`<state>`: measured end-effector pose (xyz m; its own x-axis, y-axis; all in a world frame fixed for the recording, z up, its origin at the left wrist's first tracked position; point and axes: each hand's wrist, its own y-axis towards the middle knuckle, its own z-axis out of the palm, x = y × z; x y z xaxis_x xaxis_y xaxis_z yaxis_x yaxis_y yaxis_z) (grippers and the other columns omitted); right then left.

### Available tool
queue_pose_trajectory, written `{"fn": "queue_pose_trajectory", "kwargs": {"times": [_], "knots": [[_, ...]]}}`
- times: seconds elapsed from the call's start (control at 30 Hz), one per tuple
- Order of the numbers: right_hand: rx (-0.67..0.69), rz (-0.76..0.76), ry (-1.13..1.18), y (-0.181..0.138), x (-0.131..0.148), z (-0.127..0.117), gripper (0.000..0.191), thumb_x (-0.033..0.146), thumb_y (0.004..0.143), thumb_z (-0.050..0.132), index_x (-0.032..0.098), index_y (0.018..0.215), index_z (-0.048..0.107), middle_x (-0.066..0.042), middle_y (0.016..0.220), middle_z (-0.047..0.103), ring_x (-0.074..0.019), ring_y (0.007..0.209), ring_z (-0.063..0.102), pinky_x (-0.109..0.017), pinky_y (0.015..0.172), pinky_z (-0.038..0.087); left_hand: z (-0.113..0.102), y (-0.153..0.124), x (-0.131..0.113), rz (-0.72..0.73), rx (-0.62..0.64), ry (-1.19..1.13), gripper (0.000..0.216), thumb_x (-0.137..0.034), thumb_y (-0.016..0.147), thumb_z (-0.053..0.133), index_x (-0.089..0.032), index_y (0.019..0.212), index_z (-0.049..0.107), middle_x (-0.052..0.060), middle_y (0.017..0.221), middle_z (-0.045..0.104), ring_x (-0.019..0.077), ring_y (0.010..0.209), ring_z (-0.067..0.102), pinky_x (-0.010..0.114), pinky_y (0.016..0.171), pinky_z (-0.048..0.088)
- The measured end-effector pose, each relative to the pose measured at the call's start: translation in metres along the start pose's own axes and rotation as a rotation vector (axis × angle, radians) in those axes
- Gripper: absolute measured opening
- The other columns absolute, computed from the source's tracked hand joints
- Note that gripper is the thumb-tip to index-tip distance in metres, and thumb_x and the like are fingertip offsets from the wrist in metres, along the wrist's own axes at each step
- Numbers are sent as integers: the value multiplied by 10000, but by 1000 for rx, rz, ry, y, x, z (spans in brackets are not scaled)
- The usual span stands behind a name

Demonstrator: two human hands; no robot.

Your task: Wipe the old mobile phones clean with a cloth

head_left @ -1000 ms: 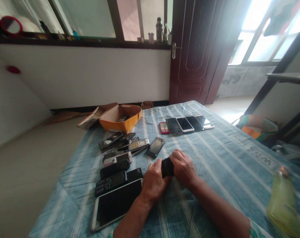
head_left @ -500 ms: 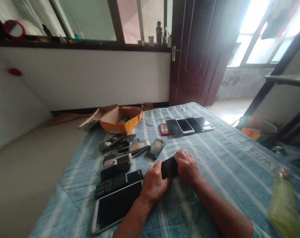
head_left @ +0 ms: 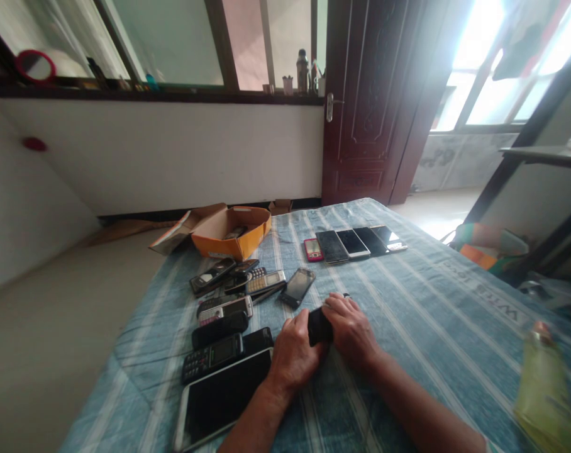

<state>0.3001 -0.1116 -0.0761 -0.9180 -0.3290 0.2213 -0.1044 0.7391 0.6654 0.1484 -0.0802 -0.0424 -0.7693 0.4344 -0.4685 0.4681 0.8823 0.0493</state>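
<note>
Both hands meet over the blue striped cloth [head_left: 422,314] near its middle. My left hand [head_left: 292,355] and my right hand [head_left: 351,327] are closed on a small black phone [head_left: 319,326] held between them, low over the cloth. Most of the phone is covered by the fingers. A dark smartphone [head_left: 297,286] lies just beyond the hands. To the left lies a cluster of several old keypad phones [head_left: 229,296], and a large black tablet [head_left: 222,396] rests beside my left wrist.
A row of several smartphones [head_left: 356,244] lies at the far side of the cloth. An orange cardboard box [head_left: 231,229] with its lid open sits at the far left corner. A yellow-green bottle [head_left: 544,390] stands at the right. A dark wooden door [head_left: 375,100] stands behind.
The black phone has been turned between the hands: half a second ago its face showed tilted up, now it is mostly hidden in the fingers. The hands stayed in place.
</note>
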Motion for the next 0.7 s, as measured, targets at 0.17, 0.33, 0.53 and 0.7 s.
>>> {"fn": "queue_pose_trajectory", "kwargs": {"times": [0.17, 0.33, 0.53, 0.7], "knots": [[-32, 111, -78, -4, -10, 1, 291, 75, 918, 399, 200, 935, 660, -80, 1038, 670, -237, 1179, 536, -397, 1001, 395, -1, 0, -2, -27, 3, 19, 416, -249, 733, 671, -142, 1121, 567, 105, 986, 663, 263, 999, 625, 308, 846, 472], [-20, 6, -5, -4, 2, 1, 280, 86, 923, 402, 174, 994, 657, -90, 1087, 659, -238, 1205, 523, -394, 1058, 391, -3, 0, -2, -22, 32, 24, 470, -250, 737, 674, -133, 1176, 551, 112, 1037, 664, 265, 1040, 610, 310, 874, 464], [12, 36, 9, -3, -5, 1, 291, 77, 923, 400, 168, 996, 667, -87, 1092, 665, -239, 1209, 531, -383, 1047, 430, -5, -2, -4, -15, 25, 28, 378, -264, 750, 655, -142, 1098, 575, 101, 978, 667, 260, 998, 620, 302, 839, 459], [-15, 168, -50, -7, -19, 5, 327, 60, 910, 386, 172, 974, 687, -105, 1125, 662, -247, 1205, 539, -394, 1045, 442, -5, -2, -5, -25, 24, 45, 342, -278, 721, 670, -160, 1027, 575, 96, 943, 657, 248, 935, 627, 289, 779, 450]]}}
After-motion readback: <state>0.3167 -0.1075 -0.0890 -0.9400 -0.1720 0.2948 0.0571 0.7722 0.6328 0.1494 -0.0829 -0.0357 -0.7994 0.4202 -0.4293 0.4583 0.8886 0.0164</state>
